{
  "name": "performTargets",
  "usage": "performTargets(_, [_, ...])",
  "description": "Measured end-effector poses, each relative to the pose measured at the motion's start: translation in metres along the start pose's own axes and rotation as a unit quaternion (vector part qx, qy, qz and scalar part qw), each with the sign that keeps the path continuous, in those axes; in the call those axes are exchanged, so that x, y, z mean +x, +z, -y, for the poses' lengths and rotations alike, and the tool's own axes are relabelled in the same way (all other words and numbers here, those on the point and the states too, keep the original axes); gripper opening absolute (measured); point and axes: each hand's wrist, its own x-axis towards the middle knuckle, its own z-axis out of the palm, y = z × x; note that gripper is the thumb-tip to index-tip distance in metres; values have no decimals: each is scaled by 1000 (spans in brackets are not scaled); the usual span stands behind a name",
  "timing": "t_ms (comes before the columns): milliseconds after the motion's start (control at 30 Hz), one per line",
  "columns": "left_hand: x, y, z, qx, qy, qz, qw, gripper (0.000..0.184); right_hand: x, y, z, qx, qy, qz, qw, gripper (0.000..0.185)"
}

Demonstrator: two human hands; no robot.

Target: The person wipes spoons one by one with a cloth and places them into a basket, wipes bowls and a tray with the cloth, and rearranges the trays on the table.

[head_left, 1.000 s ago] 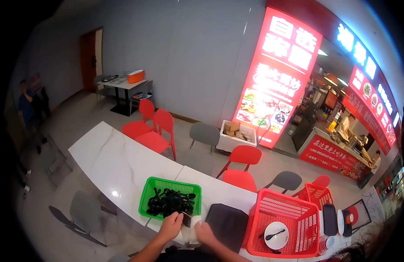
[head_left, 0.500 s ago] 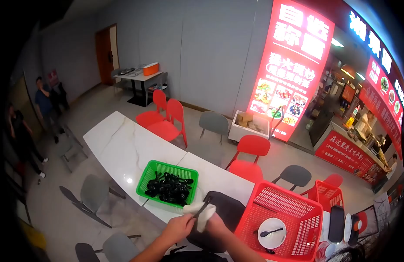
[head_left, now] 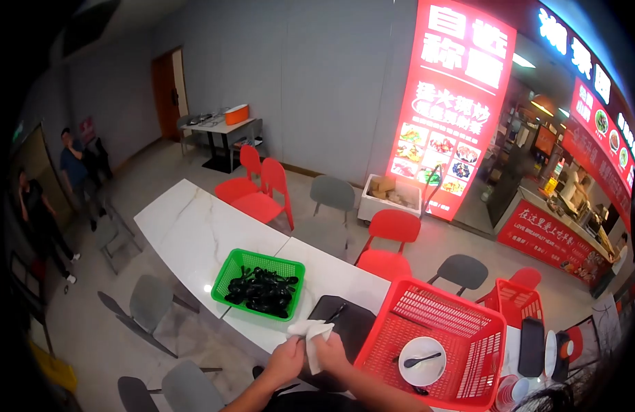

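Note:
A white cloth (head_left: 310, 332) is bunched between my two hands over the near part of the table. One end of a black spoon (head_left: 337, 313) sticks out of the cloth toward the upper right; the rest is covered. My left hand (head_left: 287, 360) is closed at the spoon's lower end, against the cloth. My right hand (head_left: 332, 352) grips the cloth around the spoon. Beneath them is a black tray (head_left: 356, 325). A green basket (head_left: 222, 283) heaped with black spoons (head_left: 264, 291) sits to the left on the table.
At right, a red basket (head_left: 470, 323) holds a white bowl (head_left: 412, 373) with a dark spoon (head_left: 423, 360) in it. Red chairs (head_left: 394, 230) and grey chairs (head_left: 150, 302) surround the marble-patterned table (head_left: 194, 226). Two people (head_left: 34, 206) stand at far left. A white box (head_left: 391, 199) stands by the sign.
My hands have drawn closer together, and the cloth is now wrapped around the spoon's middle. The view has shifted slightly. The baskets stay in place.

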Motion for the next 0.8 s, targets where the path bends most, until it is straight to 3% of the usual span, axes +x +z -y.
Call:
performTargets(67, [1, -3, -1, 35, 25, -11, 999, 31, 3, -9, -5, 21, 75, 73, 994, 25])
performTargets(167, [-1, -7, -9, 39, 97, -56, 993, 31, -7, -3, -2, -5, 7, 109, 994, 26])
performTargets(267, [5, -10, -11, 68, 86, -29, 994, 30, -7, 0, -6, -11, -32, 60, 998, 26])
performTargets(500, [14, -14, -34, 89, 172, -13, 981, 25, 1, 4, 39, 34, -62, -91, 993, 22])
performTargets(600, [8, -14, -36, 48, 145, 37, 988, 31, 12, -16, 58, 49, -20, -165, 985, 22])
performTargets(667, [8, -10, -30, 26, 129, 53, 990, 32, 31, -28, 59, 195, -12, -214, 957, 23])
performTargets(800, [-1, -19, -35, -6, 103, 53, 993, 30, 32, -22, 77, 204, -25, -218, 954, 32])
